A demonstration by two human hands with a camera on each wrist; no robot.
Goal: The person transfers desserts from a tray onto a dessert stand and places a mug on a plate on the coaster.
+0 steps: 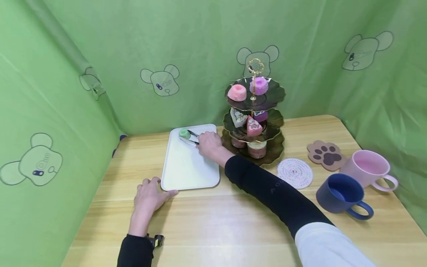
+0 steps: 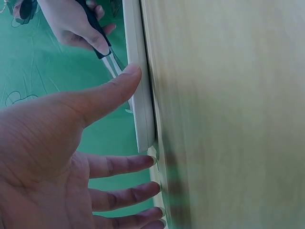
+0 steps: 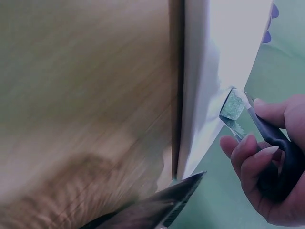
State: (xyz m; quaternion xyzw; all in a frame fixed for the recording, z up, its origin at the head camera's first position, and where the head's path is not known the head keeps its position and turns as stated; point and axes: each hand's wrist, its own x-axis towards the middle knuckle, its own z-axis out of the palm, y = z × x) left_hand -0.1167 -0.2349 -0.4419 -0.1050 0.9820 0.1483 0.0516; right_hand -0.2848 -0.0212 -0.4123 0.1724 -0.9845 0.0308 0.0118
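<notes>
My right hand (image 1: 211,145) grips a pair of black-handled tongs (image 3: 268,131) over the far part of a white tray (image 1: 190,168). Between the tongs' tips sits a small green round cake (image 1: 184,134), at the tray's far left corner. In the right wrist view both tips lie against the green cake's sides, and the cake appears to rest on the tray. My left hand (image 1: 147,195) is at the tray's near left corner, fingers spread and thumb against the rim. The left wrist view shows that thumb (image 2: 112,95) on the tray's edge.
A three-tiered dark stand (image 1: 275,124) with several cakes rises right of the tray, beside my right forearm. Further right lie a round patterned coaster (image 1: 295,173) and a brown paw-shaped coaster (image 1: 320,150). A blue mug (image 1: 338,194) and a pink mug (image 1: 367,168) stand at the right.
</notes>
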